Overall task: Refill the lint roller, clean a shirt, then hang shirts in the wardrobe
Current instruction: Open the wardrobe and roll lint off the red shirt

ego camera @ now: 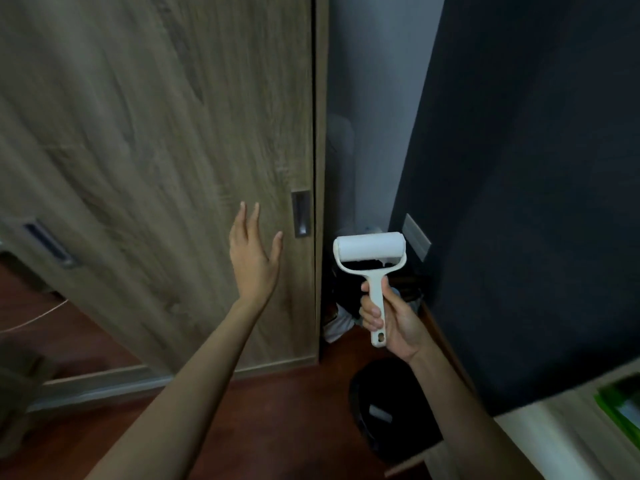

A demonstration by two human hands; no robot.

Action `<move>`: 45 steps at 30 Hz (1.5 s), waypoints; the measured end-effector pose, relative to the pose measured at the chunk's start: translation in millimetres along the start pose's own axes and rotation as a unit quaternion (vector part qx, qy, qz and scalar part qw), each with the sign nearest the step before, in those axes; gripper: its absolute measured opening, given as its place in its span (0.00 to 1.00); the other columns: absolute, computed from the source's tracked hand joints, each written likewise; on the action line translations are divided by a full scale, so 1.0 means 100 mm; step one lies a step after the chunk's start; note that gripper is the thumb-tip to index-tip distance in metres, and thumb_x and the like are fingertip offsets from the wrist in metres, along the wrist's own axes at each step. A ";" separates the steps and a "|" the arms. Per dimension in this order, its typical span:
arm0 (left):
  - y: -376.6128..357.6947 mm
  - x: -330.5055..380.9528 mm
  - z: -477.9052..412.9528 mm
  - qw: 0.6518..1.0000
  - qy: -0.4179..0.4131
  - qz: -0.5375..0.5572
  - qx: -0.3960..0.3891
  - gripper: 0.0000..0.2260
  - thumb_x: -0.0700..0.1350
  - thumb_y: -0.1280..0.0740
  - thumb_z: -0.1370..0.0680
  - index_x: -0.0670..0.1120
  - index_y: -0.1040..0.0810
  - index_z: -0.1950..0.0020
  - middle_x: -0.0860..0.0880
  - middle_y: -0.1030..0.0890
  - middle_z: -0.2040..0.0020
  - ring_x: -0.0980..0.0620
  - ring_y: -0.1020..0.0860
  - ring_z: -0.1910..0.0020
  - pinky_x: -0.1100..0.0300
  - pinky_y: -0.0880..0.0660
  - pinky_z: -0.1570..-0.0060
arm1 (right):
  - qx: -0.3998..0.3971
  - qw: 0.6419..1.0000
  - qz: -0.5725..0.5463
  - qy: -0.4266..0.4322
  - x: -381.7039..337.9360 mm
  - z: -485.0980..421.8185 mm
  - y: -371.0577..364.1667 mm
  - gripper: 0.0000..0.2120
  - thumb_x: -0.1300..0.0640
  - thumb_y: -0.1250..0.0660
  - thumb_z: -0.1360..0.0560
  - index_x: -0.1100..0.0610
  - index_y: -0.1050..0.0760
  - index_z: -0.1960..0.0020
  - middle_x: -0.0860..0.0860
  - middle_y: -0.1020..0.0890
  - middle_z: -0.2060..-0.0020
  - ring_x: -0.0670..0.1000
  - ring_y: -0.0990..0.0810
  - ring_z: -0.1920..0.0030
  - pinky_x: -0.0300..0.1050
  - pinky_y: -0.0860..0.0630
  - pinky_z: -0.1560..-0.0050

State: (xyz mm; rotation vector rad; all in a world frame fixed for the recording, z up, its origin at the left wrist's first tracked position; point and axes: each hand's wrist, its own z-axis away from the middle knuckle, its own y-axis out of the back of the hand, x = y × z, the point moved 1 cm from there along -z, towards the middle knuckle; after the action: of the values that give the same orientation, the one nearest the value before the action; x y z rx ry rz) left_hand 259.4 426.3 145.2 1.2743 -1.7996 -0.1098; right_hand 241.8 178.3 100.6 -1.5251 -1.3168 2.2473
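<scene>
Gripping the handle of a white plastic lint roller (pixel 372 268), a person's right hand (pixel 391 318) holds the tool upright, its white roll at the top, in front of a narrow gap between a wood-grain sliding wardrobe door (pixel 156 150) and a dark navy wall (pixel 536 202). Fingers straight and spread, the left hand (pixel 254 252) reaches toward the door, near its recessed metal pull (pixel 301 213), holding nothing. Below lies reddish-brown flooring (pixel 277 427), with a round black bin (pixel 384 410) beneath the right forearm.
</scene>
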 end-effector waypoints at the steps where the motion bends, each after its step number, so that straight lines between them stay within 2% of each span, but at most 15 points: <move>1: -0.07 -0.04 -0.12 1.000 0.007 -0.020 0.005 0.29 0.51 0.34 0.21 0.44 0.39 0.23 0.41 0.42 0.22 0.41 0.41 0.24 0.47 0.40 0.29 | 0.001 1.000 -0.002 0.004 -0.01 -0.10 -0.03 0.19 0.45 0.45 0.20 0.58 0.24 0.50 0.49 0.30 0.73 0.43 0.33 0.75 0.35 0.34 0.74; 5: -0.45 -0.12 -0.54 0.995 0.033 -0.086 -0.028 0.42 0.59 0.31 0.26 0.47 0.50 0.20 0.39 0.54 0.20 0.37 0.53 0.22 0.38 0.41 0.29 | 0.007 1.000 -0.006 0.018 -0.06 -0.46 -0.04 0.19 0.44 0.45 0.20 0.58 0.23 0.49 0.48 0.30 0.73 0.43 0.33 0.75 0.34 0.34 0.74; 8: -0.76 -0.18 -0.76 0.988 0.027 -0.136 -0.074 0.49 0.63 0.30 0.29 0.46 0.55 0.20 0.35 0.57 0.21 0.33 0.57 0.23 0.36 0.47 0.26 | 0.009 1.000 -0.002 0.019 -0.13 -0.70 0.03 0.20 0.44 0.46 0.20 0.58 0.23 0.49 0.48 0.30 0.73 0.43 0.33 0.75 0.34 0.33 0.73; 11: -1.00 -0.27 -0.88 0.982 0.029 -0.159 -0.093 0.52 0.62 0.28 0.31 0.47 0.58 0.20 0.34 0.57 0.22 0.32 0.58 0.23 0.33 0.50 0.27 | 0.009 1.000 -0.001 0.010 -0.22 -0.89 0.11 0.19 0.45 0.45 0.20 0.57 0.22 0.49 0.49 0.30 0.73 0.43 0.33 0.74 0.35 0.33 0.73; 14: -1.13 -0.36 -0.94 0.979 0.023 -0.183 -0.086 0.52 0.61 0.27 0.30 0.49 0.60 0.21 0.33 0.55 0.22 0.29 0.55 0.24 0.30 0.50 0.29 | 0.005 1.000 -0.006 0.007 -0.33 -1.09 0.18 0.20 0.46 0.47 0.20 0.58 0.22 0.50 0.49 0.30 0.73 0.43 0.33 0.75 0.35 0.33 0.73; 20: -1.22 -0.52 -0.97 0.982 -0.015 -0.179 -0.051 0.49 0.58 0.26 0.31 0.47 0.54 0.22 0.31 0.53 0.24 0.31 0.57 0.26 0.29 0.52 0.32 | -0.034 0.999 -0.005 -0.016 -0.45 -1.39 0.29 0.20 0.46 0.49 0.19 0.59 0.25 0.48 0.49 0.29 0.73 0.44 0.32 0.75 0.35 0.32 0.73; 22: -1.22 -0.57 -0.98 0.983 -0.024 -0.177 -0.045 0.50 0.58 0.26 0.32 0.48 0.54 0.21 0.30 0.52 0.24 0.30 0.57 0.25 0.29 0.52 0.32 | -0.055 0.998 0.002 -0.022 -0.45 -1.46 0.31 0.19 0.45 0.46 0.20 0.60 0.26 0.48 0.50 0.29 0.72 0.44 0.32 0.74 0.36 0.32 0.72; 25: -1.16 -0.68 -1.00 0.983 -0.035 -0.178 -0.031 0.53 0.59 0.26 0.32 0.52 0.61 0.21 0.30 0.52 0.24 0.31 0.57 0.26 0.29 0.52 0.32 | -0.080 0.996 0.012 -0.035 -0.43 -1.56 0.30 0.19 0.43 0.38 0.22 0.60 0.25 0.48 0.50 0.29 0.72 0.44 0.32 0.74 0.36 0.32 0.72; 27: -1.10 -0.80 -1.02 0.982 -0.043 -0.184 -0.014 0.54 0.60 0.26 0.32 0.52 0.62 0.21 0.31 0.54 0.24 0.30 0.56 0.26 0.29 0.52 0.32 | -0.094 0.994 0.024 -0.043 -0.40 -1.62 0.26 0.19 0.42 0.36 0.23 0.59 0.24 0.48 0.50 0.28 0.72 0.44 0.32 0.74 0.36 0.31 0.72; 30: -0.95 -1.03 -1.05 0.980 -0.044 -0.192 -0.007 0.53 0.62 0.27 0.33 0.51 0.59 0.21 0.33 0.56 0.24 0.31 0.56 0.26 0.28 0.51 0.32 | -0.110 0.992 0.029 -0.054 -0.35 -1.71 0.14 0.19 0.42 0.36 0.24 0.60 0.24 0.48 0.50 0.28 0.72 0.44 0.32 0.74 0.36 0.32 0.72; 35: -0.59 -1.42 -1.10 0.978 -0.031 -0.206 -0.013 0.49 0.65 0.33 0.31 0.51 0.58 0.20 0.31 0.54 0.24 0.29 0.56 0.25 0.29 0.51 0.32 | -0.130 0.989 0.029 -0.062 -0.18 -1.91 -0.14 0.21 0.43 0.34 0.25 0.61 0.27 0.48 0.51 0.29 0.72 0.45 0.33 0.75 0.36 0.33 0.73; 45: 0.25 -2.21 -1.25 0.972 -0.021 -0.234 -0.017 0.48 0.68 0.37 0.31 0.53 0.60 0.20 0.35 0.60 0.23 0.34 0.61 0.24 0.30 0.52 0.31 | -0.154 0.984 0.002 -0.087 0.47 -2.51 -0.84 0.23 0.44 0.29 0.28 0.63 0.30 0.49 0.51 0.28 0.73 0.45 0.32 0.76 0.37 0.32 0.74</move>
State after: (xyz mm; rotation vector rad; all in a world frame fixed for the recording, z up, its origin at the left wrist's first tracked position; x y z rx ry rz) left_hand 343.3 662.4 96.8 1.6604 -1.4930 -0.4286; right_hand 391.8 401.8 99.1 -1.4413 -1.7849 2.3101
